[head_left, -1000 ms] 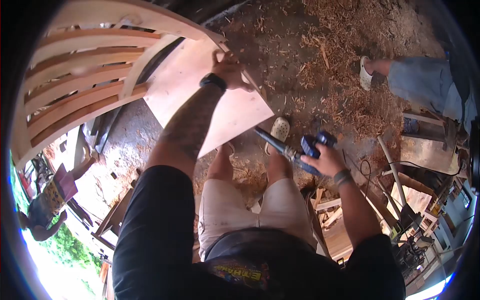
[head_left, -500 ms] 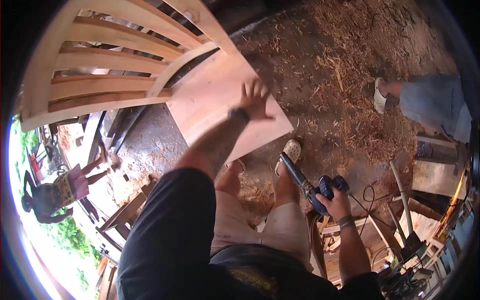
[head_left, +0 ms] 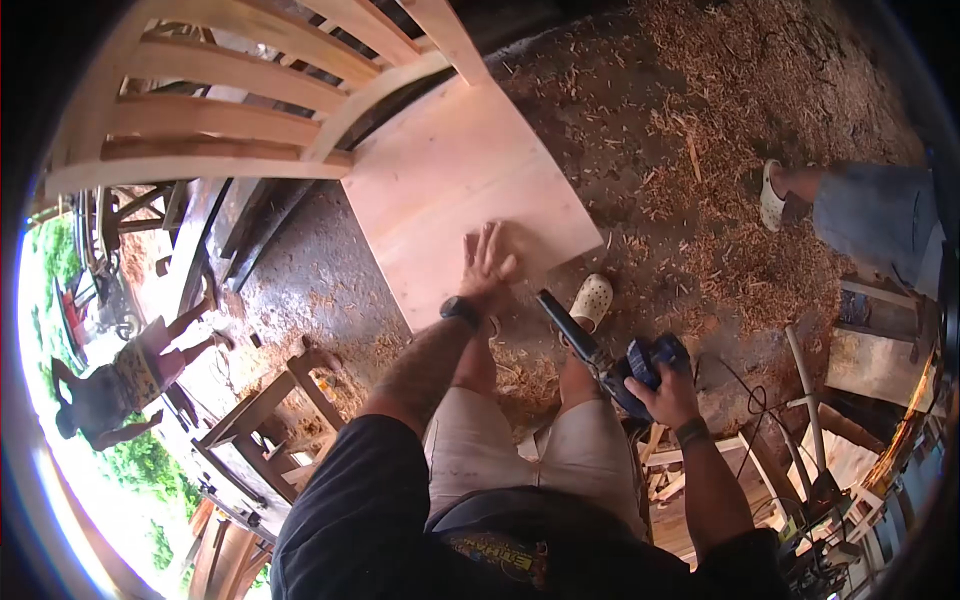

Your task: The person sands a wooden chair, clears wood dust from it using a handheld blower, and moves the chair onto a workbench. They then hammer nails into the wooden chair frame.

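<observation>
My left hand [head_left: 487, 268] lies with fingers spread on the near part of a pale, smooth wooden seat panel [head_left: 455, 170]. A slatted wooden backrest [head_left: 225, 120] joins the panel's far left side. In my right hand [head_left: 668, 397] is a blue handheld blower [head_left: 628, 385], gripped by its handle. Its dark nozzle [head_left: 565, 322] points up and left, toward the near right edge of the panel. A gap separates the nozzle tip from the wood, as far as I can see.
Wood shavings [head_left: 720, 260] litter the dark floor. At right stands another person's leg [head_left: 860, 215]; at far left is a person [head_left: 110, 390]. Timber beams [head_left: 245, 230] lie at left. A black cord [head_left: 755, 395] and wood pieces [head_left: 840, 450] are at lower right.
My left hand has slid across the panel toward me and to the left. The blower's nozzle has shifted left, nearer the panel, still in my right hand.
</observation>
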Demonstrator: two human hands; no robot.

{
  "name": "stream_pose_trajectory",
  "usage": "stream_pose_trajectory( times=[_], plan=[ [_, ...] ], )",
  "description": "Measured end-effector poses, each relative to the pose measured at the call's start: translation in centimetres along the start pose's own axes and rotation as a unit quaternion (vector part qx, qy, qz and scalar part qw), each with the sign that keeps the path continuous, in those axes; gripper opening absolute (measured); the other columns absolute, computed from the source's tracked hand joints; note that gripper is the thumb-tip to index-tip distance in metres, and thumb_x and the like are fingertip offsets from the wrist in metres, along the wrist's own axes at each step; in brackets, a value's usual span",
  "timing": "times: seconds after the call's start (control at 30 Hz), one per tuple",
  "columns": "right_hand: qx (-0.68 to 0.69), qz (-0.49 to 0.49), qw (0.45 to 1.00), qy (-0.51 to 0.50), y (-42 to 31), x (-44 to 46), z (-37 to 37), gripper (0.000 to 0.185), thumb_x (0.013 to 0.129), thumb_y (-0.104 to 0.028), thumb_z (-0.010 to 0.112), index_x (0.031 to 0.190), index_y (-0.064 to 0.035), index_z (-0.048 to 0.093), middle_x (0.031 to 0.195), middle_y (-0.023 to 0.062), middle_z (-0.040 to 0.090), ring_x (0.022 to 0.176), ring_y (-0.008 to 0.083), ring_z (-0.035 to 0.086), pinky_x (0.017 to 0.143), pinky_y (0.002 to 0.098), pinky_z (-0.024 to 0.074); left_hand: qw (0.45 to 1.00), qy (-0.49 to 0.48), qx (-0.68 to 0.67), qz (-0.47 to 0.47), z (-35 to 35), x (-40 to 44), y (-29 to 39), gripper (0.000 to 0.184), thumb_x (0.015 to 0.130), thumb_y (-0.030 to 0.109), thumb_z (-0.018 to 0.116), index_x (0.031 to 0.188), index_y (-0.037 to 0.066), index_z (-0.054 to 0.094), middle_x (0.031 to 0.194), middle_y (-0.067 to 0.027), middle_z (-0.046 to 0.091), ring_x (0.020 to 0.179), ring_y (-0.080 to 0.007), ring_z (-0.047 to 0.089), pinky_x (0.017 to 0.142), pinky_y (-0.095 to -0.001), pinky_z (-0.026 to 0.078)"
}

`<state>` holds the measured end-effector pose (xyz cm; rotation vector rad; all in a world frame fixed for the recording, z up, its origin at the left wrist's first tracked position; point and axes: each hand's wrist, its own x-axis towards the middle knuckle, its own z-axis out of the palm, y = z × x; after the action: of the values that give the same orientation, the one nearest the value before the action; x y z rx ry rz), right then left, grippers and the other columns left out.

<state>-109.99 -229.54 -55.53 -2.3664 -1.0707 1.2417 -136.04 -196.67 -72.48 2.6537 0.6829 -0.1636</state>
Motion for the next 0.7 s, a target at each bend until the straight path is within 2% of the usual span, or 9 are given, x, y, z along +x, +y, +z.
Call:
stream_pose_trajectory(
  times=[0.07, 0.13, 0.2, 0.23, 0.3, 0.43, 0.5, 0.6, 0.7],
  plan=[
    [0.006, 0.000, 1.000, 0.003, -2.2, 0.7, -0.7, 0.065, 0.088, -0.062, 0.072, 0.102, 0.0014, 0.067, 0.090, 0.0305, 0.070, 0.088, 0.0501, 0.069, 0.075, 0.0531, 0.0553, 0.998, 0.046, -0.033, 0.019, -2.4, 1.3, -1.8, 0.055, 0.076, 0.025, 0.074, 0.127, 0.015, 0.058, 0.170, -0.0258, 0.018, 0.158, -0.0462, 0.016, 0.122, -0.0709, 0.011],
    [0.048, 0.032, 0.998, 0.011, -3.5, 1.1, -0.6, 0.062, 0.088, -0.060, 0.072, 0.101, 0.0010, 0.067, 0.090, 0.0297, 0.071, 0.088, 0.0499, 0.069, 0.075, 0.0530, 0.0550, 0.993, 0.056, -0.106, 0.019, -6.1, 2.4, -3.2, 0.064, 0.068, 0.023, 0.079, 0.129, 0.015, 0.058, 0.168, -0.0239, 0.024, 0.158, -0.0436, 0.018, 0.123, -0.0688, 0.011],
    [0.065, 0.091, 0.992, 0.063, -3.8, 1.3, -0.1, 0.061, 0.090, -0.059, 0.072, 0.103, 0.0004, 0.069, 0.088, 0.0261, 0.072, 0.086, 0.0469, 0.070, 0.073, 0.0506, 0.0543, 0.997, 0.019, -0.080, -0.010, -9.2, 3.7, -3.8, 0.072, 0.062, 0.020, 0.081, 0.130, 0.016, 0.057, 0.166, -0.0212, 0.028, 0.158, -0.0412, 0.020, 0.124, -0.0671, 0.010],
    [0.109, 0.108, 0.985, 0.082, -4.2, 1.9, -0.3, 0.061, 0.090, -0.059, 0.072, 0.104, 0.0003, 0.069, 0.087, 0.0254, 0.072, 0.085, 0.0458, 0.070, 0.072, 0.0498, 0.0542, 0.995, 0.006, -0.099, -0.032, -10.8, 4.2, -4.1, 0.083, 0.059, 0.020, 0.082, 0.137, 0.018, 0.054, 0.167, -0.0180, 0.029, 0.158, -0.0395, 0.020, 0.126, -0.0646, 0.007],
    [0.186, 0.119, 0.969, 0.112, -4.6, 3.0, -0.5, 0.061, 0.092, -0.060, 0.070, 0.106, 0.0001, 0.071, 0.087, 0.0231, 0.072, 0.084, 0.0416, 0.071, 0.071, 0.0472, 0.0535, 0.996, -0.004, -0.081, -0.037, -13.0, 5.3, -5.2, 0.091, 0.060, 0.022, 0.084, 0.145, 0.020, 0.050, 0.167, -0.0163, 0.028, 0.159, -0.0390, 0.018, 0.127, -0.0627, 0.006],
    [0.151, 0.139, 0.975, 0.083, -7.0, 4.3, -2.0, 0.058, 0.095, -0.058, 0.068, 0.104, -0.0003, 0.072, 0.090, 0.0216, 0.074, 0.086, 0.0399, 0.072, 0.072, 0.0459, 0.0532, 0.996, -0.035, -0.055, -0.062, -16.4, 7.5, -6.9, 0.113, 0.061, 0.033, 0.091, 0.159, 0.023, 0.036, 0.172, -0.0144, 0.019, 0.160, -0.0390, 0.009, 0.129, -0.0607, 0.004],
    [0.159, 0.118, 0.977, 0.082, -7.8, 4.8, -1.9, 0.058, 0.095, -0.057, 0.068, 0.104, -0.0004, 0.072, 0.090, 0.0215, 0.074, 0.085, 0.0400, 0.072, 0.071, 0.0463, 0.0534, 0.996, -0.027, -0.061, -0.056, -17.7, 8.0, -7.8, 0.123, 0.059, 0.037, 0.094, 0.164, 0.023, 0.030, 0.174, -0.0148, 0.010, 0.160, -0.0412, 0.003, 0.128, -0.0610, 0.005],
    [0.133, 0.048, 0.986, 0.085, -9.2, 5.5, -1.6, 0.059, 0.092, -0.060, 0.070, 0.101, -0.0019, 0.072, 0.084, 0.0209, 0.073, 0.079, 0.0409, 0.071, 0.069, 0.0471, 0.0544, 0.997, -0.024, -0.065, -0.028, -18.4, 8.9, -9.9, 0.129, 0.057, 0.040, 0.096, 0.165, 0.021, 0.027, 0.174, -0.0153, 0.008, 0.160, -0.0412, 0.001, 0.128, -0.0612, 0.005],
    [0.091, 0.010, 0.995, 0.041, -12.0, 6.6, -0.6, 0.064, 0.088, -0.065, 0.071, 0.097, -0.0020, 0.070, 0.077, 0.0227, 0.071, 0.073, 0.0432, 0.071, 0.065, 0.0487, 0.0556, 0.998, -0.040, -0.049, -0.020, -19.1, 9.2, -10.8, 0.131, 0.057, 0.044, 0.097, 0.165, 0.027, 0.026, 0.174, -0.0164, 0.007, 0.160, -0.0431, 0.000, 0.128, -0.0615, 0.004]
  ],
)
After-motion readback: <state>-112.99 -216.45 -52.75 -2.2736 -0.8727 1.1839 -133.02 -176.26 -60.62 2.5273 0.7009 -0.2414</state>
